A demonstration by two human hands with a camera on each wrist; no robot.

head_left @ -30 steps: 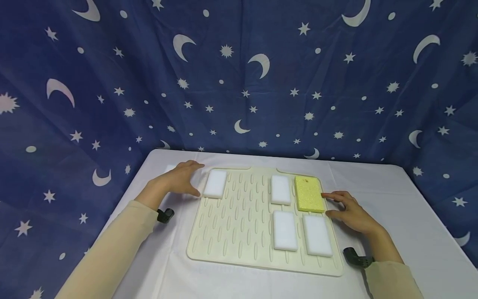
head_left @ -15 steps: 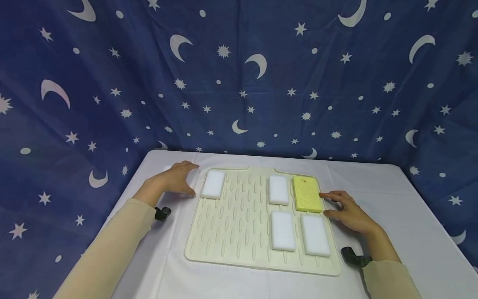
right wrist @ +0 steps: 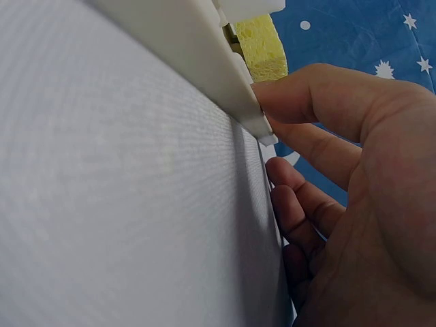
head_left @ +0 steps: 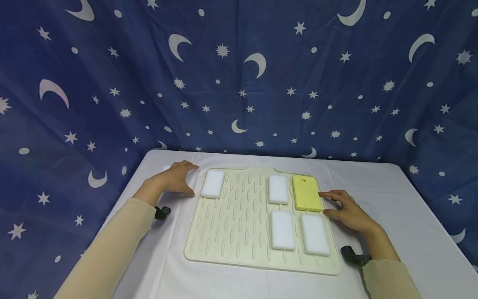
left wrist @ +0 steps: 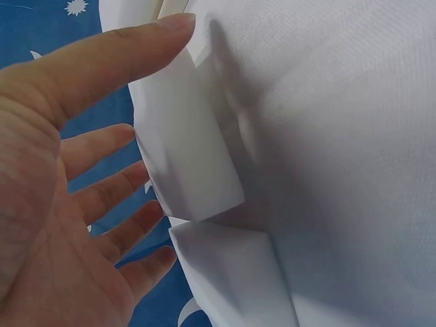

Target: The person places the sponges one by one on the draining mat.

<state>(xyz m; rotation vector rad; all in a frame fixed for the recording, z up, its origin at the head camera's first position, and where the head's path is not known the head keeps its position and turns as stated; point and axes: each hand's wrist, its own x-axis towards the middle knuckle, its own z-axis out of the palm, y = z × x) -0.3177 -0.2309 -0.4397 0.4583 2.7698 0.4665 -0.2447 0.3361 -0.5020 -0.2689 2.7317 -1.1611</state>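
Observation:
In the head view my left hand point(head_left: 175, 179) hovers at the left of the cream ribbed mat point(head_left: 231, 232), thumb and fingers spread, holding nothing. Nearest to it on the mat lies a white sponge block point(head_left: 213, 184). The left wrist view has two white blocks, one point(left wrist: 197, 150) beyond the other point(left wrist: 235, 272), close to the fingertips. My right hand point(head_left: 347, 209) lies at the mat's right edge. Its index fingertip reaches the yellow sponge point(head_left: 307, 193); in the right wrist view its thumb point(right wrist: 306, 95) meets the mat's rim, with the yellow sponge just beyond.
Three more white blocks lie at the mat's right: one beside the yellow sponge point(head_left: 278, 189), two nearer me point(head_left: 282, 230) point(head_left: 315, 234). White cloth point(head_left: 381, 195) covers the table. A blue curtain with moons and stars point(head_left: 239, 83) hangs behind and at the left.
The head view has shifted slightly. My left hand has drawn a little left from the mat and then stays still. My right hand keeps its place beside the yellow sponge.

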